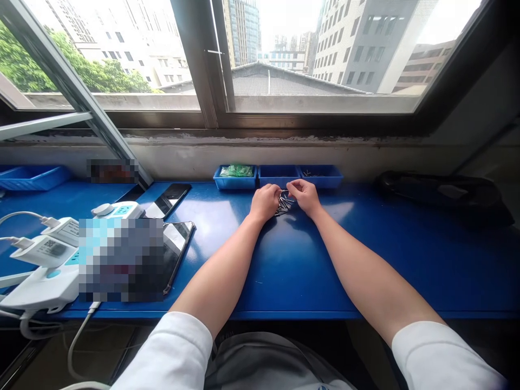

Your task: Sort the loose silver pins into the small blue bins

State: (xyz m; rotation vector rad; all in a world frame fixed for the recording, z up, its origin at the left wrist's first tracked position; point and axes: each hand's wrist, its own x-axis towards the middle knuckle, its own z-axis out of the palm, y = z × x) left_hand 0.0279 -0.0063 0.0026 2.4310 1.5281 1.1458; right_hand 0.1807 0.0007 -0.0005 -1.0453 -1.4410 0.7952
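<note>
Both of my hands meet over a small pile of thin metal pieces (285, 203) on the blue table, just in front of the blue bins. My left hand (265, 202) is closed at the left side of the pile, its fingertips pinched on something small. My right hand (304, 197) is closed too, thumb and forefinger pressed together close to the left fingertips. What lies between the fingers is too small to name. Behind the hands are a middle blue bin (279, 172) and a right blue bin (325, 179) with a few small dark pieces.
A blue bin (235, 183) holds green packets. To the left lie a phone (177, 193), a tablet (179, 260) and a white power strip (40, 287) with chargers and cables. A black bag (439, 192) rests at the back right. The window is behind the table (292, 276).
</note>
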